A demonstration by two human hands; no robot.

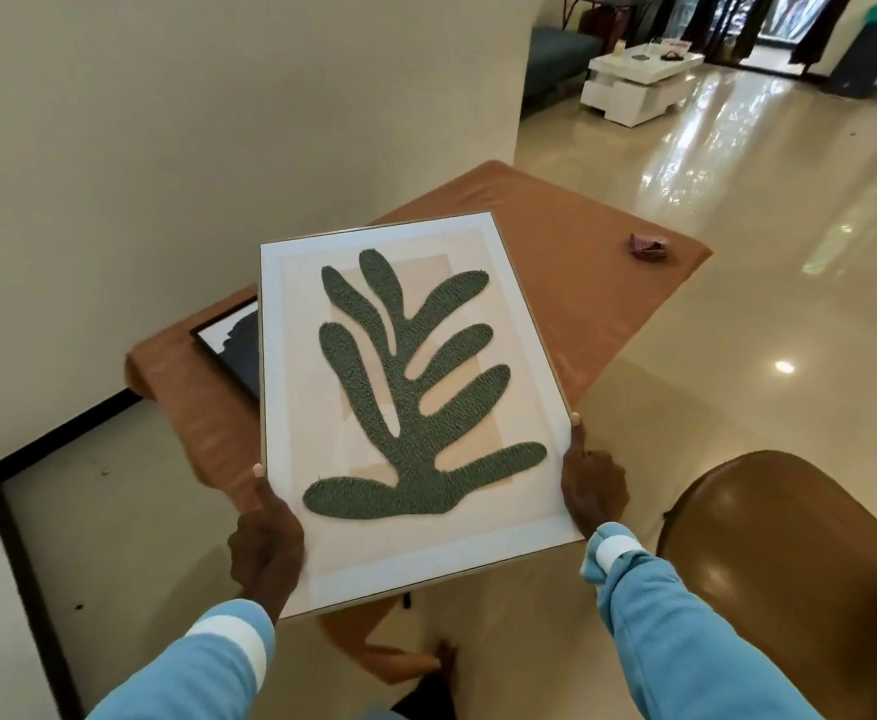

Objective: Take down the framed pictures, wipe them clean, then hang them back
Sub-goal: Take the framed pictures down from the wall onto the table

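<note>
Orange-draped tabletop (pixel 556 241) beyond the hands, cream wall (pixel 218 122) left, glossy floor (pixel 763 262) right. Left hand (pixel 265 543) and right hand (pixel 592 485) grip opposite edges of the leaf picture (pixel 405 397), above the tabletop; it half-hides a black-framed picture (pixel 228 345). Crumpled cloth (pixel 648 246) at far corner; brown chair (pixel 789 563) beside right hand.

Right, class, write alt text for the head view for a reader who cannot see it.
The left hand and right hand hold a white-framed picture of a green leaf shape above an orange-covered table. A black-framed picture and a crumpled cloth lie on it.
</note>
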